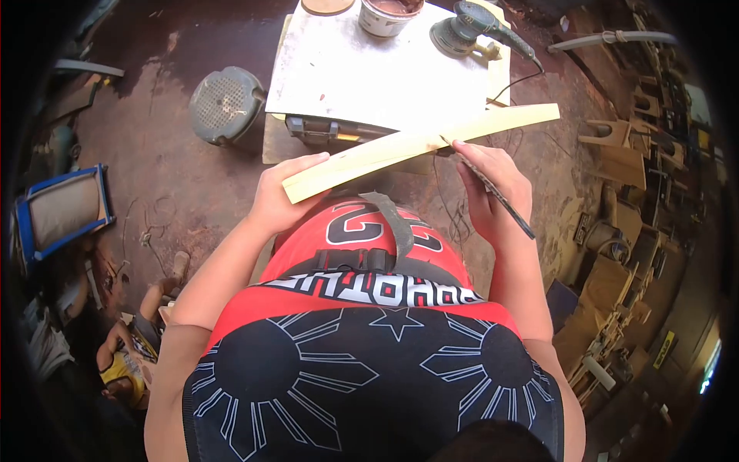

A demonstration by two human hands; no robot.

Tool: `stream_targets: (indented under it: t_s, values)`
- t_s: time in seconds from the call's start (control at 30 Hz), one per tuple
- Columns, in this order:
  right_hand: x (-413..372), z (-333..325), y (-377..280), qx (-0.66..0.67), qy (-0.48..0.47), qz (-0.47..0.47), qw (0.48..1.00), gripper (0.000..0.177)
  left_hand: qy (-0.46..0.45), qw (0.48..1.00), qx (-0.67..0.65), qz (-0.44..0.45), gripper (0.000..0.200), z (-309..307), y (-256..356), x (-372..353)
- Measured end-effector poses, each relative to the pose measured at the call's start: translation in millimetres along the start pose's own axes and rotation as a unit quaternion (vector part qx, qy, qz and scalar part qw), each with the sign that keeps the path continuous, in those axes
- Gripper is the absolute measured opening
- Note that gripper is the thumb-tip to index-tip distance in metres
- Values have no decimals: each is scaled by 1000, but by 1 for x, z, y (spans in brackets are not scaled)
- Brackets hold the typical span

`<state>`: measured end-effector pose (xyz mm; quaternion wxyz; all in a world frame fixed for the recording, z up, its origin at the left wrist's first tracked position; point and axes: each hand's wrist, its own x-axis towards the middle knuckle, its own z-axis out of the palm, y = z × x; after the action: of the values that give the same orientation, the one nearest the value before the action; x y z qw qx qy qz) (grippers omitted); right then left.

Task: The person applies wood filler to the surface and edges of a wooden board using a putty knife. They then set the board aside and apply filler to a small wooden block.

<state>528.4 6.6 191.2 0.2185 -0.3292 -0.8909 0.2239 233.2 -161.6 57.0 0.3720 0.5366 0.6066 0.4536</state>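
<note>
A long, pale strip of wood (423,142) slants across in front of my body, its right end farther from me. My left hand (289,189) grips its near left end, thumb along the upper edge. My right hand (499,181) is closed around a thin, dark, stained tool (496,194) with a narrow tip, which reaches the wood's near edge; its exact kind I cannot tell. The right thumb is close to that edge. A curled grey strip, like sandpaper (396,227), lies on my lap below the wood.
Ahead stands a white-topped table (331,77) carrying a tub of brown paste (385,19), a round lid (327,5) and a corded sander (462,31). A dark case (323,131) sits beneath its edge. Left are a round stool (225,104) and another person (127,362); wooden pieces (608,292) crowd the right.
</note>
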Motion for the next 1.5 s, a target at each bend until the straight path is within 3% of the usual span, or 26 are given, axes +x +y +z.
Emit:
stream_targets:
  t_s: [0.3, 0.5, 0.63, 0.77, 0.87, 0.9, 1.0, 1.03, 1.13, 1.27, 1.4, 1.43, 1.5]
  values:
    - [-7, 47, -33, -109, -10, 37, 993, 41, 5, 1000, 8, 26, 54, -1, -12, 3]
    - [-20, 53, -44, -104, 5, 24, 994, 38, 15, 997, 28, 68, 51, 0, -22, -3]
    - [-20, 50, -72, -33, -27, 73, 996, 30, 35, 999, -4, 36, 50, 5, -15, 2]
    - [-19, 49, -37, 38, 191, 67, 978, 34, 43, 998, -30, 17, 46, 8, -11, 4]
    - [2, 37, -19, -51, 130, 128, 982, 19, 37, 999, 7, 28, 45, 8, -6, -1]
    - [5, 38, -19, -20, 101, 209, 972, 18, 40, 999, 10, 31, 45, 9, -5, -2]
    - [8, 52, -35, -51, 117, 208, 970, 18, 55, 998, 3, 39, 45, 12, -5, -1]
    - [5, 61, -36, -42, 131, 154, 978, 17, 58, 998, -2, 40, 44, 12, -6, -2]
    - [3, 68, -41, -37, 118, 171, 978, 21, 65, 996, 11, 61, 44, 14, -6, -3]
    - [6, 51, -44, 66, 85, 313, 944, 23, 66, 996, 4, 60, 44, 16, -7, -3]
    - [14, 40, -18, 101, 177, 299, 932, 23, 69, 996, 1, 50, 44, 16, -5, -3]
    - [13, 46, -17, 82, 148, 294, 941, 21, 66, 997, -2, 49, 44, 15, -4, -4]
    - [5, 64, -25, 16, 128, 199, 971, 20, 70, 997, -5, 43, 44, 15, -6, -4]
